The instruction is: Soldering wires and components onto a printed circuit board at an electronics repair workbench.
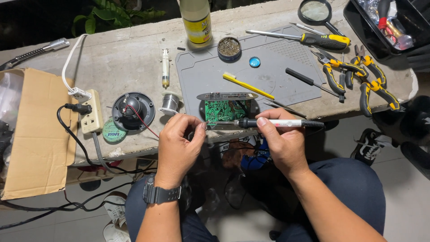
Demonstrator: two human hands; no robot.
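Right hand: fingers pinched shut around a soldering iron, held level like a pen, tip aimed left at the lower edge of a green circuit board. Left hand: thumb and forefinger pressed together on a thin strand of solder wire, fed toward the iron's tip; other fingers curled in loosely. Wrist wearing a black watch.

Circuit board standing at the near edge of a grey silicone work mat on the concrete table, just above both hands. Beside the board on the left, a spool of solder, then a round black speaker with a red wire. On the mat: yellow toothbrush, blue bottle cap, tin of brass wool, tweezers. Further right, yellow-handled pliers and a screwdriver. Far left, a power strip beside a cardboard box.
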